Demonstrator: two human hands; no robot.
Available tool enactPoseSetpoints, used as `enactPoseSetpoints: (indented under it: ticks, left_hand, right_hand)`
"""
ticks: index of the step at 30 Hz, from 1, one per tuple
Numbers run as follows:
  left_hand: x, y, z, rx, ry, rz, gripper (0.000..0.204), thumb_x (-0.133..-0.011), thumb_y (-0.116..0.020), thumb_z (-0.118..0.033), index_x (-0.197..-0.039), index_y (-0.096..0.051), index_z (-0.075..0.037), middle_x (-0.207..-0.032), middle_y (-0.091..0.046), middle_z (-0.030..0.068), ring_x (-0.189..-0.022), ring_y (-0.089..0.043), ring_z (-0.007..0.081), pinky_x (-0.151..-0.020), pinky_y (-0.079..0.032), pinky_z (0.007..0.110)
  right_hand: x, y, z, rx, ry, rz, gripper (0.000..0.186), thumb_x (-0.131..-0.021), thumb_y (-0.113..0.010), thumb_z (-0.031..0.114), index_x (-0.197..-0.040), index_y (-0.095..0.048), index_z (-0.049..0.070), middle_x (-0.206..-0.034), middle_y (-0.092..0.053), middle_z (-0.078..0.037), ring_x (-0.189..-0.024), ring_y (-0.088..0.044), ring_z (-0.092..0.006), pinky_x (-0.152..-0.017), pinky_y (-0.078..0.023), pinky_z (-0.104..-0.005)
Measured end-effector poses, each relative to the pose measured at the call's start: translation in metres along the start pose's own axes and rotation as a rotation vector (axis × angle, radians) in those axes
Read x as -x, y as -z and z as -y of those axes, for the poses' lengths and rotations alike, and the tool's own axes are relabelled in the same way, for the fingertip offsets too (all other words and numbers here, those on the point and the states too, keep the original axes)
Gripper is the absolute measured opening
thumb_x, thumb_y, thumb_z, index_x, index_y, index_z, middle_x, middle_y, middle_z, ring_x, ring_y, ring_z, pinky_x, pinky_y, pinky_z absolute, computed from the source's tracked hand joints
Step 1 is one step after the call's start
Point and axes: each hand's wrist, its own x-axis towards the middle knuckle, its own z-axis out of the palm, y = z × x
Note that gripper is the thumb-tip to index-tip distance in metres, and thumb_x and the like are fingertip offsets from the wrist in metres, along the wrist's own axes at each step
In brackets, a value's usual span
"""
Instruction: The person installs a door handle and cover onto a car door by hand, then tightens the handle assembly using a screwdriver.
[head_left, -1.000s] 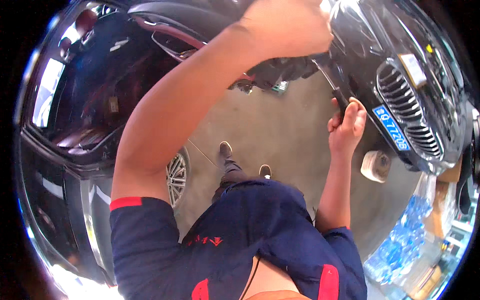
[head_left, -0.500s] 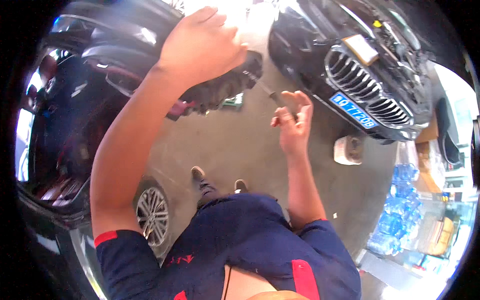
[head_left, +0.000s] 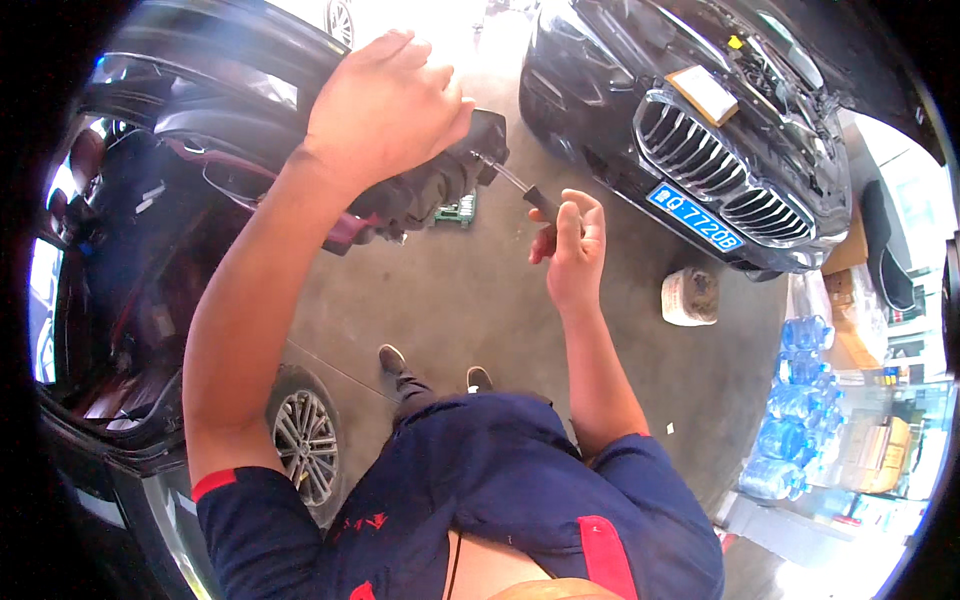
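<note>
Gripping tool in R hand, blk handle, slim silvery shaft, can't tell L hand grip

From right hand: free room over floor at 8 o'clock. Tool, dark part and left hand obstruct 10. Narrow gap at 11. Car bars 2, tub 4.

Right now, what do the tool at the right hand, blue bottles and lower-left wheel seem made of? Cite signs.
Tool shaft: likely polished metal, from its glint.
Tool handle: dark, matte, perhaps plastic or rubber.
Blue bottles: smooth, translucent, highlights; probably plastic.
Wheel: shiny silvery spokes suggest metal.
</note>
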Motion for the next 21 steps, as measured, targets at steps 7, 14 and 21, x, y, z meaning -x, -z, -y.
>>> enactPoseSetpoints:
  ticks: [7,14,21]
  left_hand:
    - [0.0,0.005,0.0,-0.002,-0.01,0.025,0.026,-0.09,-0.073,-0.032,-0.073,-0.074,-0.012,-0.084,-0.071,0.0008,-0.096,-0.069,0.022,-0.098,-0.054,0.038]
    - [-0.001,0.001,-0.001,-0.009,-0.008,-0.014,0.027,-0.091,-0.073,-0.032,-0.073,-0.074,-0.012,-0.083,-0.07,0.0009,-0.097,-0.069,0.0221,-0.098,-0.055,0.039]
    - [-0.003,0.003,-0.002,-0.009,0.0,-0.004,0.033,-0.094,-0.069,-0.034,-0.07,-0.075,-0.011,-0.08,-0.073,0.0009,-0.096,-0.07,0.0229,-0.104,-0.053,0.039]
  right_hand:
    - [-0.001,0.007,-0.007,0.025,0.151,-0.013,0.028,-0.114,-0.055,0.023,-0.137,-0.051,0.008,-0.114,-0.072,-0.013,-0.072,-0.063,-0.0137,-0.06,-0.054,-0.0297]
    - [0.003,-0.002,-0.018,-0.009,0.366,-0.094,0.03,-0.114,-0.056,0.023,-0.136,-0.047,0.006,-0.108,-0.068,-0.01,-0.06,-0.059,-0.0095,-0.053,-0.052,-0.0259]
    - [0.008,-0.012,-0.004,-0.11,0.136,-0.143,0.028,-0.115,-0.053,0.026,-0.133,-0.052,0.005,-0.111,-0.072,-0.013,-0.062,-0.058,-0.0113,-0.056,-0.052,-0.0285]
